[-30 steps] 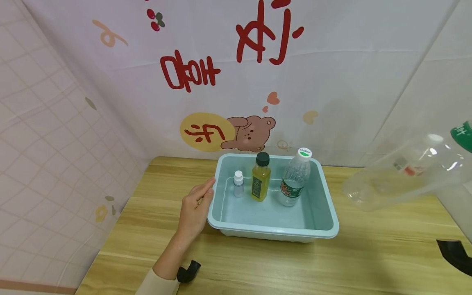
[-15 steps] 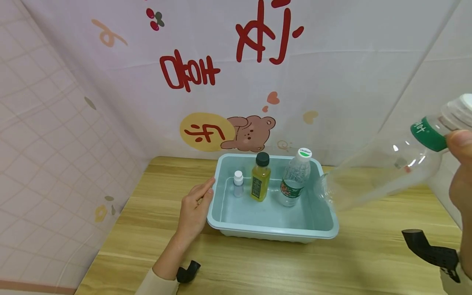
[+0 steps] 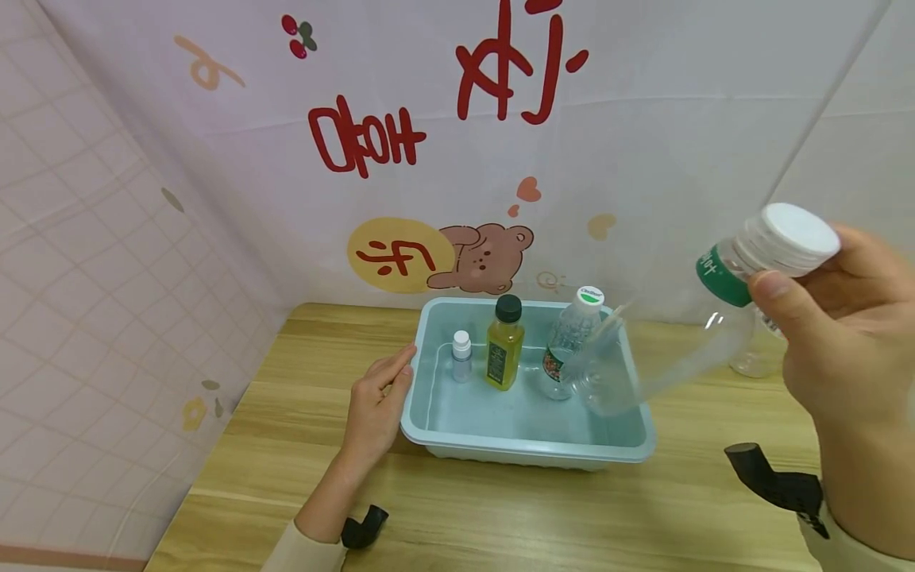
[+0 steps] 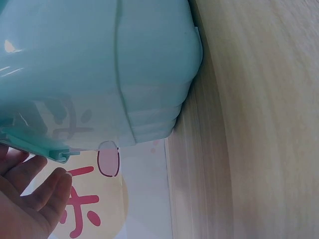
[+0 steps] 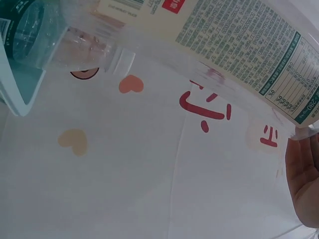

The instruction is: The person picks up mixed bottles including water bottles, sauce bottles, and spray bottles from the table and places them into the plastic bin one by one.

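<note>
A pale blue plastic basin (image 3: 529, 450) stands on the wooden table. My left hand (image 3: 379, 401) rests at its left side, relaxed fingers touching the rim; the left wrist view has the fingertips by the rim's corner. With thumb and fingers, my right hand (image 3: 843, 326) grips a large clear plastic bottle (image 3: 679, 353) by the neck, just under its white cap. It slants down to the left, its blurred base over the basin's right part. There it overlaps a water bottle (image 3: 568, 342) standing inside. The bottle's printed label (image 5: 239, 55) fills much of the right wrist view.
Beside the water bottle, the basin holds a yellow-green bottle with a black cap (image 3: 504, 349) and a small white-capped bottle (image 3: 461, 357). Another clear bottle (image 3: 754, 361) stands on the table, partly behind my right hand. A printed cloth wall (image 3: 643, 159) rises behind.
My right hand has come into view from the right, bringing the large clear bottle leftward until its base is over the basin. My left hand has stayed at the rim.
</note>
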`<state>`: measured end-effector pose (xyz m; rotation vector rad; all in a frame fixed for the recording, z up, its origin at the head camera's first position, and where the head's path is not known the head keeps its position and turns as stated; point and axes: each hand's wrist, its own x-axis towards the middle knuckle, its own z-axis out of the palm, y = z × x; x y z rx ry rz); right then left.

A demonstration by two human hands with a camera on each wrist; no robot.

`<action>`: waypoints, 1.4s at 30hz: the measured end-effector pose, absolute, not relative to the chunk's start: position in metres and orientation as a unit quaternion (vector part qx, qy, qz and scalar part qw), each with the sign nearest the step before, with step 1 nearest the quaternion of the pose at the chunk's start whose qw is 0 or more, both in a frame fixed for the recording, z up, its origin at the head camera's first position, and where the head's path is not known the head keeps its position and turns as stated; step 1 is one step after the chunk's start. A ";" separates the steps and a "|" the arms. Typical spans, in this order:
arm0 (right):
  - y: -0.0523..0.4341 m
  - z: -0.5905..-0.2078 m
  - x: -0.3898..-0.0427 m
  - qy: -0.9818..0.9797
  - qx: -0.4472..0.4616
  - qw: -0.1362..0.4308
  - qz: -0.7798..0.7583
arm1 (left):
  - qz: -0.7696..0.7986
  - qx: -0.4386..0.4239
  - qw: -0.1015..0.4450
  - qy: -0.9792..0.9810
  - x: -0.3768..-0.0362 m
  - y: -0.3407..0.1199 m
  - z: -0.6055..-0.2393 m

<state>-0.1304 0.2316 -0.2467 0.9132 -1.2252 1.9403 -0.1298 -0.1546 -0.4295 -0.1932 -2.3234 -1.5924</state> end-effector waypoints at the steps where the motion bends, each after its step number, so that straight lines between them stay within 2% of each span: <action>1: 0.227 -0.247 -0.130 -0.469 0.351 0.335 0.738 | -0.556 -0.068 0.158 -0.813 -0.130 -0.155 -0.430; 6: 0.208 -0.250 -0.129 -0.482 0.347 0.361 0.719 | -0.554 -0.067 0.161 -0.814 -0.130 -0.155 -0.430; 16: 0.181 -0.267 -0.128 -0.577 0.325 0.349 0.663 | -0.555 -0.067 0.164 -0.813 -0.130 -0.156 -0.431; 22: 0.165 -0.276 -0.124 -0.682 0.305 0.340 0.571 | -0.550 -0.066 0.161 -0.817 -0.130 -0.156 -0.431; 28: 0.153 -0.288 -0.125 -0.744 0.319 0.295 0.508 | -0.551 -0.066 0.161 -0.816 -0.130 -0.155 -0.430; 42: 0.126 -0.323 -0.131 -0.771 0.340 0.208 0.497 | -0.557 -0.066 0.157 -0.813 -0.130 -0.153 -0.429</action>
